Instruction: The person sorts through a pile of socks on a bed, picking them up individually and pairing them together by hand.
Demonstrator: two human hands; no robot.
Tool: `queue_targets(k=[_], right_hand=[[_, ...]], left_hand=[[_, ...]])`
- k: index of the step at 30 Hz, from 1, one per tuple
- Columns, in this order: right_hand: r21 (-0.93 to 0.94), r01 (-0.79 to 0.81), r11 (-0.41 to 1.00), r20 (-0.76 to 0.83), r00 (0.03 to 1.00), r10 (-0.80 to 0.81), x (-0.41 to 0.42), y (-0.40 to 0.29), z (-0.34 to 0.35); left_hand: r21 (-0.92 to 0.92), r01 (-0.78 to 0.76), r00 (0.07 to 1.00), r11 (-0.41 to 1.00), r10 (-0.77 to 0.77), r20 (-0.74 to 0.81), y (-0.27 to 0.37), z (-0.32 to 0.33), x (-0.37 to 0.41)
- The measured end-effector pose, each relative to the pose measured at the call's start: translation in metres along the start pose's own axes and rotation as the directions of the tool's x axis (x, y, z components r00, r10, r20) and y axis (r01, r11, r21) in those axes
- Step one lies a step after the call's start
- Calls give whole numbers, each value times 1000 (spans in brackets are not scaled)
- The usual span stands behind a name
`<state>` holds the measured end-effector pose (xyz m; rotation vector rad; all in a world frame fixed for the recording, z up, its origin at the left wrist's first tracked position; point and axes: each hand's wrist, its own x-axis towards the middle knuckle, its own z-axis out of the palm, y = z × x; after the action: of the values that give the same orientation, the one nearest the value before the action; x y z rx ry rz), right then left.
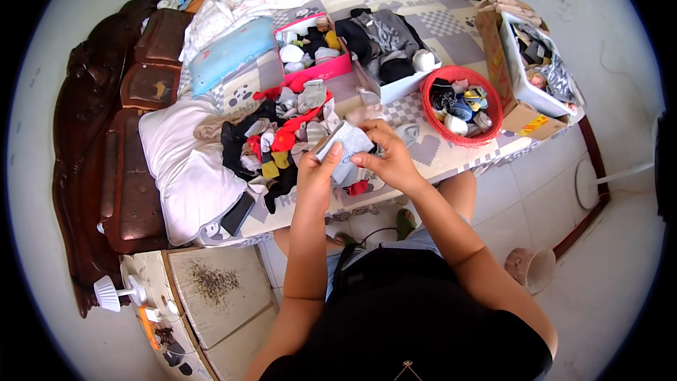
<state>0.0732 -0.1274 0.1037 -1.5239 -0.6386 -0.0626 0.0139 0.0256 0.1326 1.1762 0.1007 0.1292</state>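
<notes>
Between both hands I hold a light grey sock (350,143) that bears dark lettering. My left hand (317,169) pinches its left edge, thumb on top. My right hand (389,154) grips its right side with thumb and fingers. Below and to the left of the hands, a loose pile of socks (285,140) in red, black, grey and mustard is spread on the bed. Right of my hands lies a pale sock (407,133). A red woven basket (489,135) with several rolled socks stands farther right.
Beyond the pile stand a pink box (317,71) of socks and a white box (394,94) of dark clothes. At right, a white bin (542,98) sits beside a cardboard box (534,121). A phone (238,214) lies by the white pillow (185,169). A nightstand (222,296) adjoins the bed.
</notes>
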Motion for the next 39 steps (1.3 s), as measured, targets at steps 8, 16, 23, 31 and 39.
queue_targets(k=[8,16,23,31,39], right_hand=[[523,-77,849,-482,795,369,-2,18,-13],[370,-541,755,8,815,579,-31,48,-20],[666,-744,54,632,602,488,-26,22,0],[532,-729,431,510,682,524,-12,26,-3],[299,-416,859,119,909,399,-23,31,10]], left_hand=[[-206,-252,968,946,242,-71,15,-15,2],[-156,-245,969,957,235,-78,12,-11,6],[132,-126,830,983,31,557,9,0,-14],[392,-129,718,911,-187,671,-4,6,-32],[235,80,993,969,-56,-106,-29,-33,-31]])
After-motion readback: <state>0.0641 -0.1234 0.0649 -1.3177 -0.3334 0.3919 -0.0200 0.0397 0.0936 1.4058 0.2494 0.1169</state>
